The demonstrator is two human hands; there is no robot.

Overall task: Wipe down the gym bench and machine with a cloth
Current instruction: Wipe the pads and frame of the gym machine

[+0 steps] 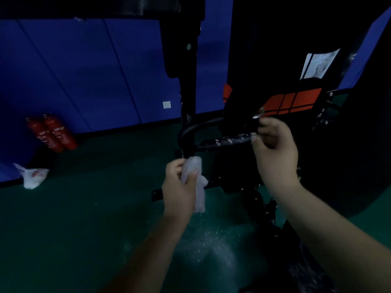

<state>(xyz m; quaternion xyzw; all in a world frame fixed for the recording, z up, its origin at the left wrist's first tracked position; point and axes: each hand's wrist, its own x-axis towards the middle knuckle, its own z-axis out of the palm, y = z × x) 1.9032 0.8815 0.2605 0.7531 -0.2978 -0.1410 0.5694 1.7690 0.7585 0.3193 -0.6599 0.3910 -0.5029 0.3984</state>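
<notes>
Wiping machine frame, judging by layout: left hand (179, 187) gripping white cloth (195, 182), fingers curled round it, top of cloth touching lower bend of curved black bar (190, 132). Right hand (275, 149) curled round end of taped handle (230, 140), seemingly steadying it. Dim light; bench pad (296, 60) dark, at right, orange panels (292, 101) visible. Next, likely: sliding cloth up along bar toward handle, keeping pressure, shifting right-hand grip clear. White specks on green floor (84, 218) below.
</notes>
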